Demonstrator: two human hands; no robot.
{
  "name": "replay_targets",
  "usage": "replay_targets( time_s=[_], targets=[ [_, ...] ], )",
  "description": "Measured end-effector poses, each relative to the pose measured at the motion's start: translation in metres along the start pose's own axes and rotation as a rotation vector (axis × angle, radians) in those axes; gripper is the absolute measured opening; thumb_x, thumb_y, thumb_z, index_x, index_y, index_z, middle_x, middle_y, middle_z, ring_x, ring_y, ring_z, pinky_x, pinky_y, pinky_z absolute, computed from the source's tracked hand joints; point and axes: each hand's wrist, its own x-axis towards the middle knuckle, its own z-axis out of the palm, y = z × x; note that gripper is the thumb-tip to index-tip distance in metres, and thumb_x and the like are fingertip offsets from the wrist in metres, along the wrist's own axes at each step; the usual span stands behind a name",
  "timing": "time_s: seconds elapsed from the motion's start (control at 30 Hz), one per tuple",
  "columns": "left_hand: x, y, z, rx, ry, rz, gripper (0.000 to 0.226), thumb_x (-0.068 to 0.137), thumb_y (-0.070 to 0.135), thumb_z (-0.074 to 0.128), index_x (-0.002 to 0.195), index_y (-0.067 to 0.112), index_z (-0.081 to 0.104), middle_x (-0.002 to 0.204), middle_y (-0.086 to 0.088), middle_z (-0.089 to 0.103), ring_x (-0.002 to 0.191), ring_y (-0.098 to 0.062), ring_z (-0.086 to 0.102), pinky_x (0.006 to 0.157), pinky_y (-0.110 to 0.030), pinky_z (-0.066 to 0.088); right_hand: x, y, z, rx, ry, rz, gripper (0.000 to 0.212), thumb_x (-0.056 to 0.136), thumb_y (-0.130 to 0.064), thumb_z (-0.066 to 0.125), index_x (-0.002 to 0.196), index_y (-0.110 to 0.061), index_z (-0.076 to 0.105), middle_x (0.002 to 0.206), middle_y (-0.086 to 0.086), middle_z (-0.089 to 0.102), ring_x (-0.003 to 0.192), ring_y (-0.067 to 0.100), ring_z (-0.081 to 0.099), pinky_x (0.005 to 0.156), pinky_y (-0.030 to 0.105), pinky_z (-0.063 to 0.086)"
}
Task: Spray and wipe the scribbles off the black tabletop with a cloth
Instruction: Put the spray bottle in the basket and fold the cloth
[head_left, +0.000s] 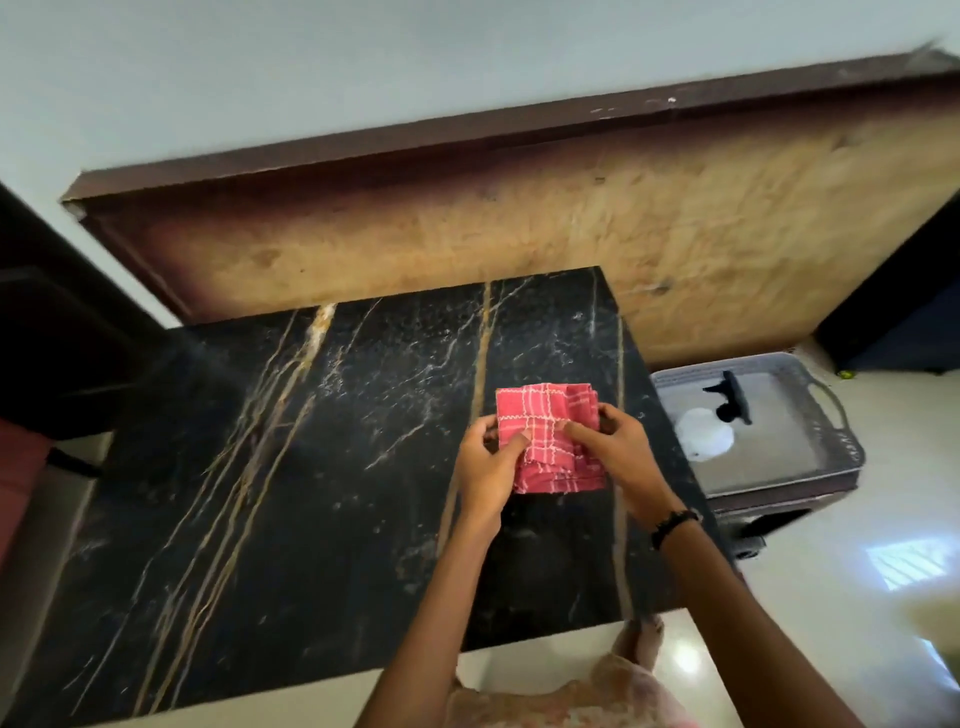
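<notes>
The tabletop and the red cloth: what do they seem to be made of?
The tabletop looks like polished black marble or an imitation: glossy, with gold and white veins. The red cloth, held in both hands, looks like woven cotton: white check lines, soft folds, frayed edge.

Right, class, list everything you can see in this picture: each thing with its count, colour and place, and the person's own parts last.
Black marble tabletop: one, black with gold and white veins, centre.
Red checked cloth: one, red with white lines, folded, held over the tabletop's right part.
Grey plastic basket: one, grey, right of the tabletop, lower down.
White spray bottle: one, white with black trigger head, inside the basket.
Brown wooden board: one, tan with dark border, against the wall behind.
Black beaded bracelet: one, black, right wrist.
Left hand: one, gripping the cloth's left edge.
Right hand: one, gripping the cloth's right side.
</notes>
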Motion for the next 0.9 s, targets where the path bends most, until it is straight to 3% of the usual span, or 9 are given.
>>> replay_targets(
  time_s=[0.1,0.2,0.4,0.47,0.63,0.77,0.9],
  targets=[
    [0.004,0.002,0.082,0.004,-0.07,0.017,0.024,0.085,0.015,0.065,0.107,0.023,0.059,0.1,0.002,0.067,0.087,-0.01,0.067,0.071,-0.023,0.054,0.021,-0.013,-0.082,0.008,0.064,-0.01,0.026,0.08,-0.009,0.074,0.105,-0.01,0.067,0.094,0.008,0.074,0.081,0.02,0.072,0.068,0.027,0.059],
    [0.007,-0.004,0.162,0.008,-0.145,0.0,0.024,0.087,0.016,0.063,0.108,0.024,0.058,0.101,0.005,0.067,0.087,-0.005,0.065,0.068,-0.016,0.052,0.042,-0.018,-0.161,-0.044,0.131,0.003,0.024,0.08,-0.013,0.074,0.104,-0.014,0.068,0.091,0.005,0.074,0.08,0.018,0.072,0.067,0.024,0.058],
    [0.019,-0.027,0.315,0.147,-0.331,-0.018,0.035,0.09,0.018,0.059,0.125,0.02,0.052,0.116,0.004,0.059,0.101,-0.005,0.058,0.08,-0.01,0.05,0.089,-0.007,-0.305,-0.113,0.257,0.045,0.017,0.078,-0.018,0.076,0.094,-0.02,0.07,0.093,0.009,0.074,0.083,0.023,0.072,0.076,0.037,0.057],
    [0.022,-0.033,0.354,0.21,-0.39,-0.026,0.037,0.092,0.019,0.057,0.128,0.019,0.05,0.122,0.003,0.056,0.11,-0.008,0.054,0.091,-0.02,0.05,0.107,0.003,-0.344,-0.13,0.295,0.081,0.016,0.079,-0.019,0.075,0.094,-0.022,0.069,0.094,0.009,0.073,0.084,0.024,0.071,0.077,0.039,0.057],
    [0.04,-0.058,0.411,0.325,-0.444,-0.094,0.04,0.092,0.018,0.055,0.132,0.018,0.047,0.135,-0.002,0.053,0.126,-0.015,0.047,0.098,-0.027,0.041,0.174,0.054,-0.401,-0.221,0.344,0.213,0.034,0.08,-0.022,0.075,0.111,-0.011,0.067,0.103,0.013,0.072,0.089,0.028,0.07,0.085,0.046,0.057],
    [0.056,-0.083,0.427,0.392,-0.455,-0.151,0.043,0.092,0.017,0.055,0.133,0.015,0.045,0.139,-0.004,0.048,0.127,-0.015,0.044,0.094,-0.021,0.036,0.231,0.094,-0.409,-0.356,0.255,0.293,0.04,0.08,-0.024,0.075,0.116,-0.01,0.064,0.107,0.013,0.07,0.095,0.028,0.068,0.087,0.045,0.056],
    [0.071,-0.103,0.43,0.398,-0.418,-0.181,0.039,0.092,0.016,0.055,0.13,0.016,0.047,0.134,-0.004,0.051,0.122,-0.012,0.048,0.095,-0.025,0.041,0.279,0.124,-0.409,-0.466,0.106,0.382,0.044,0.083,-0.021,0.072,0.124,-0.01,0.06,0.112,0.014,0.068,0.096,0.026,0.065,0.081,0.035,0.054]
  ],
)
